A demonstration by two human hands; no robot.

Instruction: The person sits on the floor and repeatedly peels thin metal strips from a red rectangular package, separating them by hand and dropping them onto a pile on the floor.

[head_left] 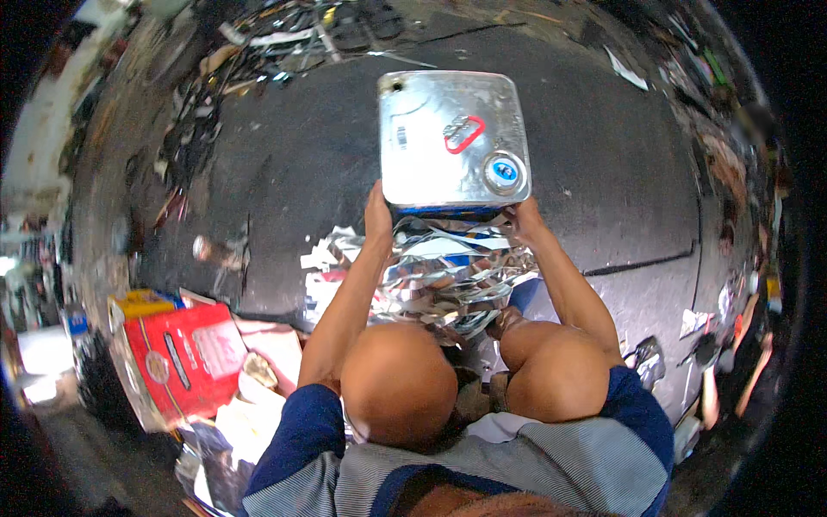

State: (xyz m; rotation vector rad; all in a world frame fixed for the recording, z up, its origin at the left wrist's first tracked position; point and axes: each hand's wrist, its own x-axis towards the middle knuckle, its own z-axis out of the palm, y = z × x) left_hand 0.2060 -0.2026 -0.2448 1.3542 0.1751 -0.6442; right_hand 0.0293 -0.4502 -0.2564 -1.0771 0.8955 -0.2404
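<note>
A large square metal tin (431, 129) stands in front of my knees, its silvery top facing up. On that top are a red loop-shaped handle and a round cap with a blue centre near the right front corner. My left hand (378, 212) grips the tin's near left side, and my right hand (524, 219) grips the near right side. Most of the fingers of both hands are hidden by the tin. Between my forearms, just on my side of the tin, lies a heap of shiny thin metal strips (439, 276).
A red carton (189, 358) lies to my left, with a yellow box (146, 303) behind it. Metal scraps (293, 39) are piled at the far left. A white shard (626, 69) lies far right on the dark floor (603, 155). A dark plastic bag (646, 360) is near my right elbow.
</note>
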